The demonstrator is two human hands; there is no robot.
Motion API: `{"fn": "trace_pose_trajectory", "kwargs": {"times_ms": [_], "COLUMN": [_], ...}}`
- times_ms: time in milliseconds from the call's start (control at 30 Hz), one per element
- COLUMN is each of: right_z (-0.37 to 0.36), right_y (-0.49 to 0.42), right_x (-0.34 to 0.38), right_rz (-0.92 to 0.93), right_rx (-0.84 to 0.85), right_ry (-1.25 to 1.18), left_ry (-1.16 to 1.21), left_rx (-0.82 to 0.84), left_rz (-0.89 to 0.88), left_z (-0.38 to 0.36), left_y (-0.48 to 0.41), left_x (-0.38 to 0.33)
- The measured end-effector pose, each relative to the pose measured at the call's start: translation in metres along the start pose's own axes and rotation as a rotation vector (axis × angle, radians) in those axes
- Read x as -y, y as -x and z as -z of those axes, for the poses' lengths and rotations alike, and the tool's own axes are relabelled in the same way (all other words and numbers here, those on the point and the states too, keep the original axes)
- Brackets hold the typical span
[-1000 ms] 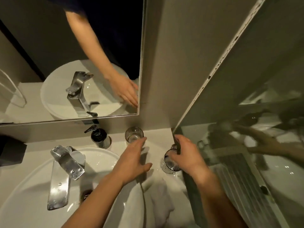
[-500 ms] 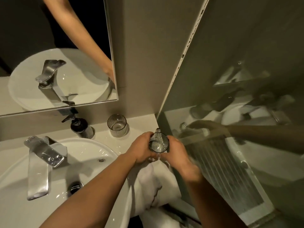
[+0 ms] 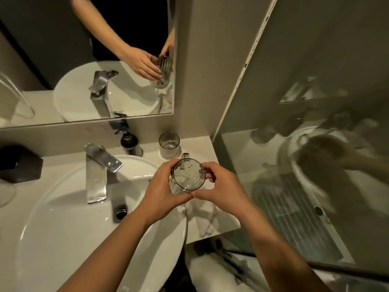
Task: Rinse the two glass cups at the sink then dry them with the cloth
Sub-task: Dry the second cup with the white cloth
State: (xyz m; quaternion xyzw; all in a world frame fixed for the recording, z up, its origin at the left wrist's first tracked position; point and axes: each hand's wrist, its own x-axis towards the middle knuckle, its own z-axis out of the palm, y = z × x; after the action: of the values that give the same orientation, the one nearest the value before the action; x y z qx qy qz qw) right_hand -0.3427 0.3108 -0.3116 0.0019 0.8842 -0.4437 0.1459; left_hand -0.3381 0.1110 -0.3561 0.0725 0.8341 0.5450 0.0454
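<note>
both on one cup: left hand and right hand wrap it from either side, upright, mouth up, just off the sink right rim and above the cloth. other cup stands on the counter by the wall, nothing touching it. no water visible at the tap, so my read: rinsing not begun, both rinses and both dryings left. can't tell if the cup is wet; specks on its wall could be drops or glare. cloth mostly hidden under my hands.
</note>
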Motion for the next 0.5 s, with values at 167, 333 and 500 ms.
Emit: {"fn": "trace_pose_trajectory", "kwargs": {"times_ms": [167, 333, 500], "right_z": [-0.027, -0.067, -0.106], "right_y": [-0.011, -0.038, -0.034], "right_x": [-0.019, -0.083, -0.107], "right_rz": [-0.071, -0.344, -0.342], "right_rx": [0.101, 0.092, 0.13], "right_ry": [-0.211, 0.366, 0.726], "left_ry": [0.01, -0.017, -0.029], "left_rx": [-0.164, -0.194, -0.214], "left_rz": [0.132, 0.206, 0.21], "left_z": [0.018, 0.036, 0.051], "left_y": [0.041, 0.073, 0.09], "left_x": [0.019, 0.033, 0.033]}}
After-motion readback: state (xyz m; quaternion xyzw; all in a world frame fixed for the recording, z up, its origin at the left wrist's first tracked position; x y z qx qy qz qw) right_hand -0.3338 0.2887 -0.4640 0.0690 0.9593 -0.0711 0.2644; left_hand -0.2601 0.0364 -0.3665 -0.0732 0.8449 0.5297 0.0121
